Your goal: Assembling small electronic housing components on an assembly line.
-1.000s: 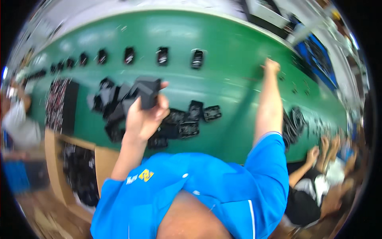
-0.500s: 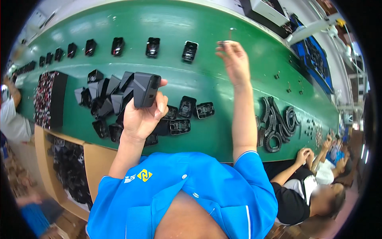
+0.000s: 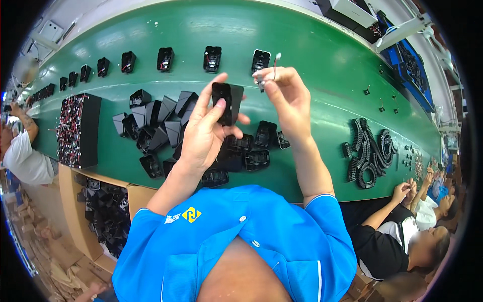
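Over the green worktop (image 3: 151,30), the left hand (image 3: 204,133) grips a black plastic housing (image 3: 226,103) held up in the air, while the right hand (image 3: 287,95) pinches a small wired part (image 3: 269,68) right beside it. Looks like the fitting step to me: next bit needs lining that little part up with the housing's opening, pretty fiddly.

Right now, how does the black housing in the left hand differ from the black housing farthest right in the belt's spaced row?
The held housing is lifted off the belt, gripped upright by the left hand; the row housing rests on the green belt, untouched. The held one shows a plain side; the row one faces open side up with pale edging. Both are small black plastic shells.
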